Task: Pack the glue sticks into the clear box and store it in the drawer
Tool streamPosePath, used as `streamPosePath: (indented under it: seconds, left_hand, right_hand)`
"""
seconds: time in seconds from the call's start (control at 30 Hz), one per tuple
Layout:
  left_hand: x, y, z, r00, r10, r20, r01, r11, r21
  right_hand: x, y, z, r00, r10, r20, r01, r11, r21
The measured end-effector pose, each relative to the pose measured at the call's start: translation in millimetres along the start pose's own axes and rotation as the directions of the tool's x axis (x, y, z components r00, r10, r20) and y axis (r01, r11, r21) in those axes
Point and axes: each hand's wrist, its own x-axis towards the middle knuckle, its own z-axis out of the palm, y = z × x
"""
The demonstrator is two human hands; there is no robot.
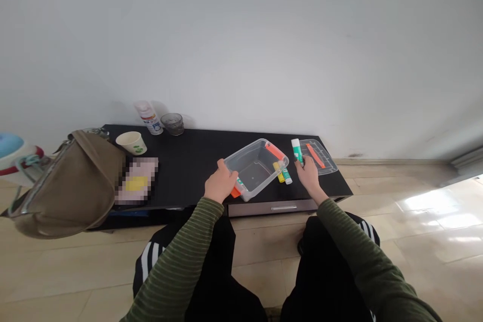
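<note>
My left hand (221, 181) grips the near left side of a clear plastic box (255, 192) with orange clips, which sits tilted on the black cabinet top. Its fingers are closed over the box rim. In my right hand (307, 173) is a green-and-white glue stick (297, 148), held with its white cap end pointing up. Between the box and my right hand lie a yellow stick (280, 177) and another green-and-white glue stick (287, 176). The clear lid (329, 163) with an orange clip rests on the cabinet, beyond my right hand.
A brown bag (71, 186) hangs over the cabinet's left end, beside a paper cup (132, 143) and a blurred-out pink item (138, 181). Near the wall stand a spray can (149, 118) and a dark glass bowl (172, 125). A drawer (264, 209) is below the front edge.
</note>
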Motion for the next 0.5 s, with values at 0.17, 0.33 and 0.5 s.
streamPosePath:
  seconds: [0.17,0.33,0.5]
  left_hand:
    - [-1.3,1.6,-1.3,1.0,-0.011,-0.003,0.011,1.0,0.006]
    - [-0.6,0.1,0.5,1.0,-0.006,-0.015,0.006,1.0,-0.001]
    - [0.5,-1.8,0.8,1.0,0.001,-0.009,-0.001,1.0,0.014]
  right_hand:
    - [-17.1,-91.0,-24.7,0.885,-0.417,0.209,0.417,0.908,0.046]
    - [-18.9,-159.4,-3.4,0.744,-0.248,0.62,0.477,0.848,-0.234]
    - [-11.2,-184.7,30.9,0.677,-0.073,0.733,0.438,0.84,-0.321]
